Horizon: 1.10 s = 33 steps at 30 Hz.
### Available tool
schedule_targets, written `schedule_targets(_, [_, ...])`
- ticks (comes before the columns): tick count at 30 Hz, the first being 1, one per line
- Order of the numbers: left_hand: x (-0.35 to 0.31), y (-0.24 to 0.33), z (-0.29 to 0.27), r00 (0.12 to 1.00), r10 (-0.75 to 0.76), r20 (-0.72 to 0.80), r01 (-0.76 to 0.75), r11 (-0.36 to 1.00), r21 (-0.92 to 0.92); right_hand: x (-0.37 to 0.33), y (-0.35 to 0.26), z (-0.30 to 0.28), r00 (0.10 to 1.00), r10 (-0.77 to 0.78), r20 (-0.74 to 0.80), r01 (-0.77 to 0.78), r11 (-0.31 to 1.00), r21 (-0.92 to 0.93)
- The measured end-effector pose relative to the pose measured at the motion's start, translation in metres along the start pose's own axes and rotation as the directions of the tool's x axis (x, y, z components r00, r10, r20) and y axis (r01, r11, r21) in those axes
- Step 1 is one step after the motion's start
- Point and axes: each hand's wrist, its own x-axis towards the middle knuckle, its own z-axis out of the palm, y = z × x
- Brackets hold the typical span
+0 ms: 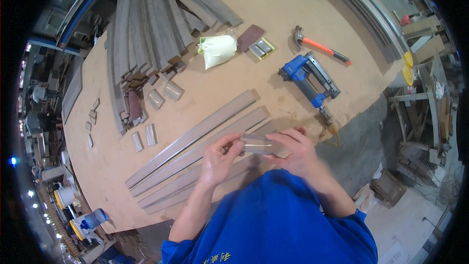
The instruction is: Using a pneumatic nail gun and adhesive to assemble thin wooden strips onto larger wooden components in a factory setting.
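Close to my body, both hands hold a short grey block [257, 145] level above the table. A thin bright line runs along its face; I cannot tell whether it is glare or something on the block. My left hand [221, 159] pinches the left end between thumb and fingers. Around the right end close the fingers of my right hand [296, 150]. Beneath the hands lie several long grey-brown slats [195, 139], side by side and slanting up to the right.
A blue nail gun [310, 79] with a hose and an orange-handled hammer [322, 49] lie at right. Behind are a white bag [217, 51], a small box of metal strips [262, 49] and stacked slats [146, 29]. Small blocks [155, 99] lie at left on the table [107, 181].
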Motion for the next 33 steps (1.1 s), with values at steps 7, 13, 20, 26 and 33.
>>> schedule_targets(7, [-0.009, -0.035, 0.008, 0.99, 0.119, 0.072, -0.135, 0.945, 0.299, 0.001, 0.029, -0.014, 0.984, 0.161, -0.081, -0.164, 0.986, -0.04])
schedule_targets(13, [-0.028, -0.084, 0.016, 0.885, 0.349, 0.309, -0.454, 0.492, 0.743, -0.014, 0.067, -0.027, 0.93, 0.357, -0.086, -0.353, 0.933, 0.066])
schedule_targets(20, [-0.003, -0.066, 0.04, 0.845, 0.492, 0.209, -0.372, 0.261, 0.891, -0.033, 0.099, -0.024, 0.877, 0.475, 0.066, -0.479, 0.876, 0.062])
schedule_targets(26, [0.031, -0.075, 0.052, 0.898, 0.425, 0.115, -0.232, 0.236, 0.943, -0.03, 0.107, -0.024, 0.919, 0.377, 0.113, -0.365, 0.924, -0.114])
schedule_targets(33, [-0.006, -0.058, 0.032, 0.916, 0.379, 0.131, -0.34, 0.56, 0.756, -0.017, 0.102, 0.014, 0.937, 0.201, 0.285, -0.147, 0.969, -0.201])
